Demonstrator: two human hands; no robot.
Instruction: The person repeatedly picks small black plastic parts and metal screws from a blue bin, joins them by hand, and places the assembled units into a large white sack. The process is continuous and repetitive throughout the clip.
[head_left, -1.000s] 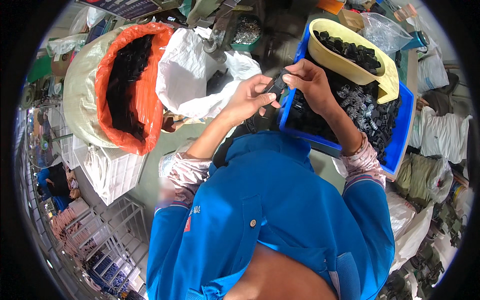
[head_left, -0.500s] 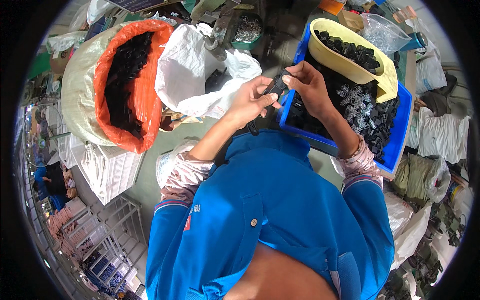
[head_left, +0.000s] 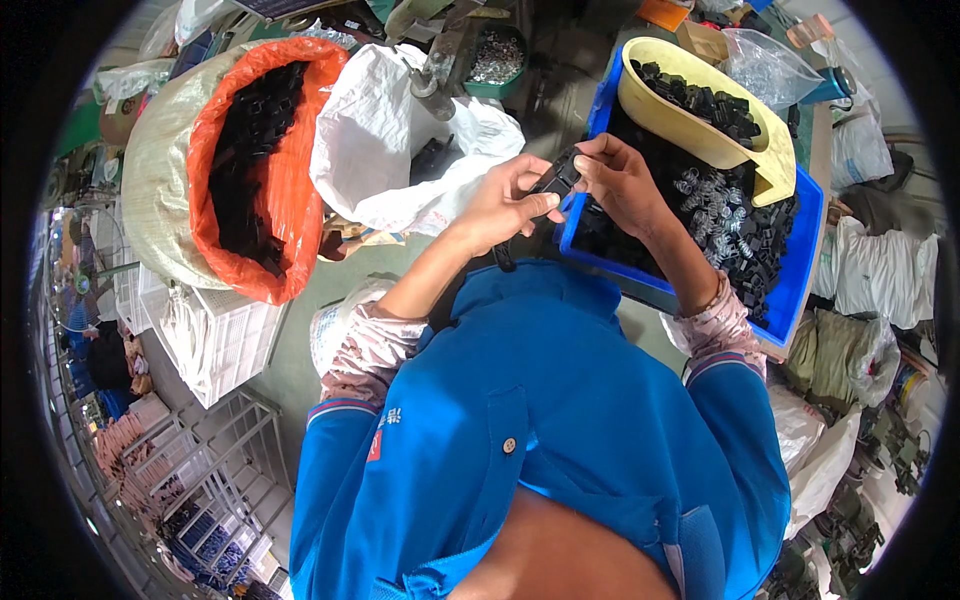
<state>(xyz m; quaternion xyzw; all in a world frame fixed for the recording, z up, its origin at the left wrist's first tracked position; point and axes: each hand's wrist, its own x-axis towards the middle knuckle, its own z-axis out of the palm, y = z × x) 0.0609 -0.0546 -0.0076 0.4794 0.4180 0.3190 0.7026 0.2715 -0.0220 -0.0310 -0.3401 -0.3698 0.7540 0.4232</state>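
Observation:
Between my two hands is a small black plastic part (head_left: 562,176), held in front of my chest beside the left edge of the blue tray (head_left: 640,281). The fingers and thumb of my left hand (head_left: 505,203) close round its lower left end. My right hand (head_left: 622,186) pinches the upper right end with thumb and fingertips. Whether a smaller piece sits under the right fingertips cannot be made out. In the tray lie metal springs (head_left: 725,218) and many loose black parts (head_left: 768,262). A yellow scoop-shaped container (head_left: 690,135) with more black pieces rests over the tray's far side.
To the left stands a woven sack (head_left: 160,190) with an orange liner (head_left: 300,225), holding black parts. A white bag (head_left: 365,130) lies open beside it. A green container (head_left: 492,88) of small metal pieces is at the back. White crates (head_left: 225,345) stand lower left.
My right hand has shifted slightly downward, and its fingers have moved a little on the black part. My left hand keeps its grip almost in place.

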